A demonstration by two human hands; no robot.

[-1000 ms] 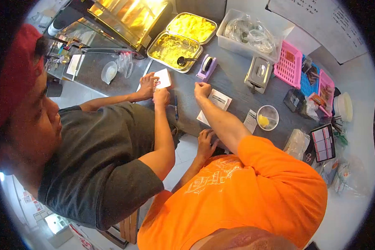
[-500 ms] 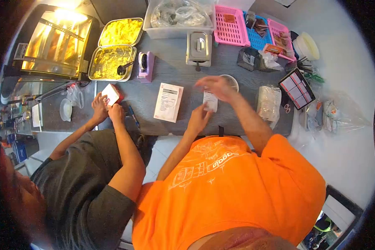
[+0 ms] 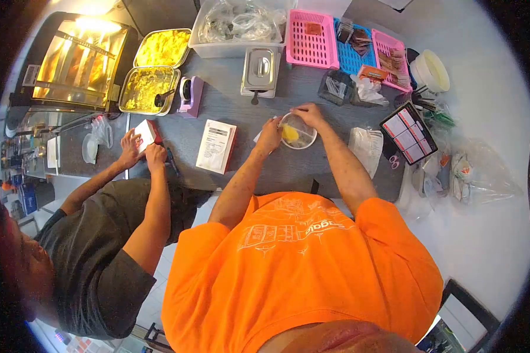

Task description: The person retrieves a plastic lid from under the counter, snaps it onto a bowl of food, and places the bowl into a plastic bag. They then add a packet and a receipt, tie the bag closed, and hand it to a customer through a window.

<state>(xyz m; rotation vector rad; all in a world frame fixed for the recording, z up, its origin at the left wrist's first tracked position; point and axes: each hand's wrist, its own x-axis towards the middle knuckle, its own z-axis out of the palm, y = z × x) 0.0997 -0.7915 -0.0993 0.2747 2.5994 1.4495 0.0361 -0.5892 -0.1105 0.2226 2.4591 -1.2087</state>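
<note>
A round, clear plastic tub (image 3: 305, 141) with yellow food inside stands on the dark table in front of me. My left hand (image 3: 270, 136) closes on its left rim. A bit of the white paper slip (image 3: 257, 136) pokes out on the outer side of that hand, the rest hidden. From the far right, my right hand (image 3: 308, 113) grips the tub's rim with bent fingers. To the left lies a red-and-white box (image 3: 215, 144) with a printed receipt on top.
At my left a person in a dark shirt (image 3: 94, 259) handles another red-and-white box (image 3: 146, 135). Behind are trays of yellow food (image 3: 162, 48), a tape dispenser (image 3: 189, 97), a lidded steel container (image 3: 259, 70) and a pink basket (image 3: 297, 53). Scissors (image 3: 394, 160) lie right.
My left hand has moved from the slip's lower end to the tub's left rim, the slip now mostly hidden. My right hand has settled on the tub. The view has shifted.
</note>
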